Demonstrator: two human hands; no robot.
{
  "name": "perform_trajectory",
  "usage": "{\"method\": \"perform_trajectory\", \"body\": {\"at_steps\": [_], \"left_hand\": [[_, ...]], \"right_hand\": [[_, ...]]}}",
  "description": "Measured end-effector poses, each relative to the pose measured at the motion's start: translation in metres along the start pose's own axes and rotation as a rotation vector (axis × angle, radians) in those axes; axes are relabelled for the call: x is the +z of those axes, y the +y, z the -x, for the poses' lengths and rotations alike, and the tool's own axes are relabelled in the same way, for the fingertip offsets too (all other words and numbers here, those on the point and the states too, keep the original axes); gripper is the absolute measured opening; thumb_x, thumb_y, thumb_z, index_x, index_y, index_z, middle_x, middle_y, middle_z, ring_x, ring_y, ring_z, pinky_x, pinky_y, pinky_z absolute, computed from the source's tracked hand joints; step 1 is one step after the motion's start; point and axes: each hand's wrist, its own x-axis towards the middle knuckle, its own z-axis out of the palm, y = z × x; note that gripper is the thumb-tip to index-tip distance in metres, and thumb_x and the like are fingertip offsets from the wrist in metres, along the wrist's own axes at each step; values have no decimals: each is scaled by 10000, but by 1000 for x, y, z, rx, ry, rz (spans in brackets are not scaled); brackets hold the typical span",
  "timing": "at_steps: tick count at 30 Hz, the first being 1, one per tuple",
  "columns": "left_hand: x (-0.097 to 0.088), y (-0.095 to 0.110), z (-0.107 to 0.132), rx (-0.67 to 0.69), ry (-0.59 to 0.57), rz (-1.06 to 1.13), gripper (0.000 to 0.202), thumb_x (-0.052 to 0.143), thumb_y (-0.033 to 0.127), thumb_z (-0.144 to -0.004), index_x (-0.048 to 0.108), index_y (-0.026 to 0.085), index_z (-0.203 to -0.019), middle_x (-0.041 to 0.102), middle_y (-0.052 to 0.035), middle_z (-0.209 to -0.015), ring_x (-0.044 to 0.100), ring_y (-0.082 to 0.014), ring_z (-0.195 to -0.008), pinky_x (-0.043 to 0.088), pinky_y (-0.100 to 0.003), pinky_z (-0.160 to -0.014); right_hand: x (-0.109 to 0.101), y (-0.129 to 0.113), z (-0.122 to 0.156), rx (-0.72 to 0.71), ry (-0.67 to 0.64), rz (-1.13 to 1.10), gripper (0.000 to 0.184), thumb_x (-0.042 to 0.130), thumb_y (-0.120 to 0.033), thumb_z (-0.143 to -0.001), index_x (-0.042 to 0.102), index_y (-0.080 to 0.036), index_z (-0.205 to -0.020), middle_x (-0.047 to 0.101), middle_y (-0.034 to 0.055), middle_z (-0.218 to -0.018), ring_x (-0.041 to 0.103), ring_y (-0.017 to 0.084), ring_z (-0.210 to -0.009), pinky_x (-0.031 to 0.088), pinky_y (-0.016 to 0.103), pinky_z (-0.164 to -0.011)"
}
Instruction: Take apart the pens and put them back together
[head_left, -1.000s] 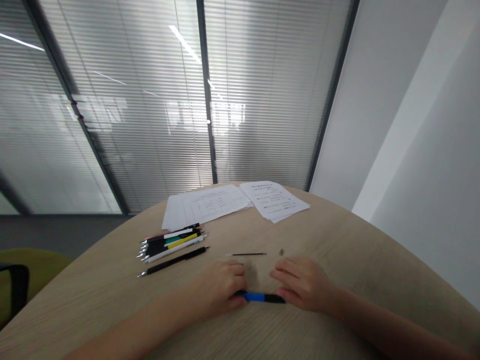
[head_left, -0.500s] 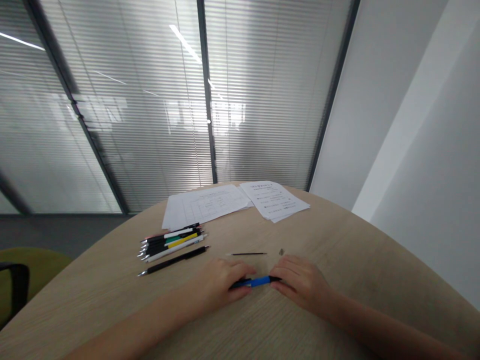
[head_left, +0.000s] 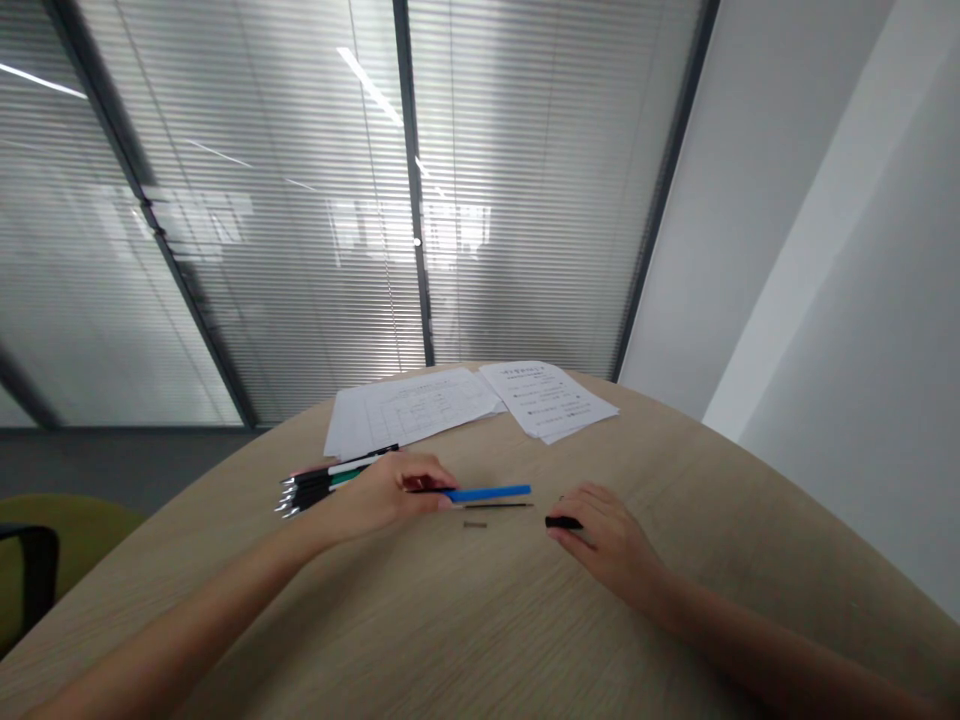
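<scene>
Left hand [head_left: 386, 497] pinches blue pen barrel [head_left: 487, 493] in bent fingers [head_left: 424, 470], just above thin black refill [head_left: 495, 505] lying on pale wood-grain table [head_left: 480, 620]. Right hand [head_left: 611, 535] nearly closed, fingertips [head_left: 562, 535] holding short black pen section [head_left: 562, 522]. Tiny brownish part [head_left: 474, 524] lies nearby. Bundled pens [head_left: 319, 482] beside left hand; printed papers [head_left: 544, 400] beyond.

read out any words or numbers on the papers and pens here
Right paper stack: printed lines, too small to read.
Left paper sheet: printed diagram, too small to read.
Blue pen barrel: nothing readable.
Black pen piece: nothing readable.
Pen bundle: nothing readable.
</scene>
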Motion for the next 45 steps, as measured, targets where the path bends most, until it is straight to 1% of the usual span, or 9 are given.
{"method": "perform_trajectory", "body": {"at_steps": [4, 9, 18, 22, 27, 30, 34, 37, 45], "left_hand": [[-4, -7, -1, -97, 49, 137, 179, 544, 282, -691, 588, 153, -807, 610, 1, -769, 540, -133, -715, 421, -251, -667], [5, -4, 0, -50, -10, 87, 172, 532, 257, -696, 583, 148, -819, 608, -2, -773, 537, -134, -718, 412, -245, -668], [14, -4, 1, -3, -47, 29, 123, 590, 206, -657, 581, 160, -770, 618, 15, -778, 545, -129, -726, 410, -216, -668], [16, -6, 1, -10, -40, 56, 109, 594, 184, -647, 576, 161, -752, 614, 18, -773, 544, -124, -719, 412, -216, -673], [17, -6, 0, -35, -22, 59, 101, 596, 186, -638, 569, 152, -729, 606, 12, -749, 536, -125, -701, 414, -222, -661], [18, -7, -1, -52, -13, 47, 112, 596, 211, -640, 567, 148, -728, 598, 10, -728, 525, -123, -679, 414, -223, -639], [19, -8, -1, -55, -15, 40, 122, 598, 223, -642, 568, 144, -730, 597, 6, -722, 524, -121, -669, 414, -221, -626], [18, -10, -1, -52, -20, 41, 117, 596, 221, -648, 567, 149, -735, 598, 10, -723, 529, -119, -669, 417, -219, -628], [20, -14, -1, -55, -26, 22, 109, 587, 209, -646, 570, 152, -737, 596, 7, -722, 524, -123, -666, 422, -223, -627]], "right_hand": [[2, 0, -1, -10, -136, 83, 54, 583, -160, -731, 587, -186, -778, 616, 36, -804, 529, 180, -790, 411, 336, -733], [6, 1, -2, 32, -211, 126, 143, 584, -121, -718, 606, -213, -826, 604, 43, -929, 514, 193, -888, 393, 357, -791], [6, 3, -2, 26, -167, 91, 169, 515, -107, -748, 597, -212, -851, 604, 46, -889, 522, 182, -861, 401, 351, -773], [4, 1, -3, 22, -78, 46, 114, 499, -162, -779, 585, -194, -846, 621, 40, -776, 547, 172, -760, 424, 330, -710], [3, 5, -3, 100, 27, 3, 106, 460, -203, -795, 563, -193, -815, 637, 48, -755, 578, 177, -728, 453, 333, -685], [4, 8, -3, 179, 13, -11, 82, 499, -188, -759, 562, -199, -811, 641, 43, -746, 585, 179, -718, 467, 332, -674], [7, 10, -3, 279, -7, -17, 154, 535, -153, -714, 557, -204, -857, 652, 35, -775, 584, 196, -790, 455, 366, -728], [7, 10, -3, 261, -18, 9, 176, 528, -138, -708, 556, -208, -867, 651, 28, -772, 582, 197, -796, 431, 388, -764], [9, 14, -2, 234, -21, 50, 111, 519, -151, -717, 563, -203, -804, 637, 24, -746, 573, 181, -744, 428, 355, -731]]}}
